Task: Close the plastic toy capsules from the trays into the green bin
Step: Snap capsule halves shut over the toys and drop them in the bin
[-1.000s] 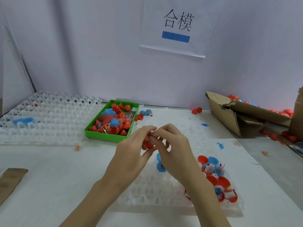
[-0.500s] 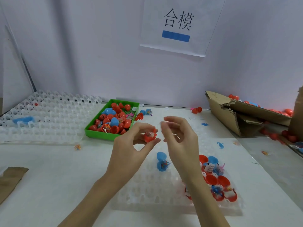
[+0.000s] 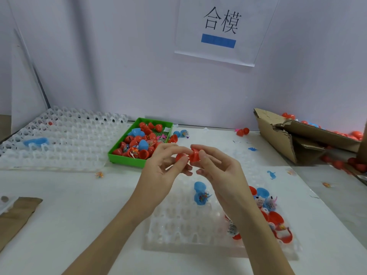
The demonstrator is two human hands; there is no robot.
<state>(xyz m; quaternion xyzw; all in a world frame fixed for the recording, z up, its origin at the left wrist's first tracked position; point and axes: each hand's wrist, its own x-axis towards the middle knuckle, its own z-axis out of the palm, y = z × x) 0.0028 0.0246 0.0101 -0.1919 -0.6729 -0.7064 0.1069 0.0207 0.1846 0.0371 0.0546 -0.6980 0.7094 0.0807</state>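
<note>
A red capsule (image 3: 191, 156) sits between both hands above the table's middle. My left hand (image 3: 164, 167) pinches its left half, and my right hand (image 3: 216, 169) pinches the open right half with thumb and forefinger. Behind them, the green bin (image 3: 127, 161) holds several red and blue capsules. Below my hands lies a clear plastic tray (image 3: 188, 221) with an open blue capsule (image 3: 200, 193) and several open red and blue capsules (image 3: 276, 219) at its right end.
A large clear tray (image 3: 59, 141) with one blue capsule fills the back left. A torn cardboard box (image 3: 297, 139) with red capsules lies at the back right. Brown paper (image 3: 15, 213) lies at the left edge. Small toy bits are scattered on the white table.
My hands drew apart half a second ago, the left keeping the red capsule. Now the right hand has come back and grips the capsule's other half.
</note>
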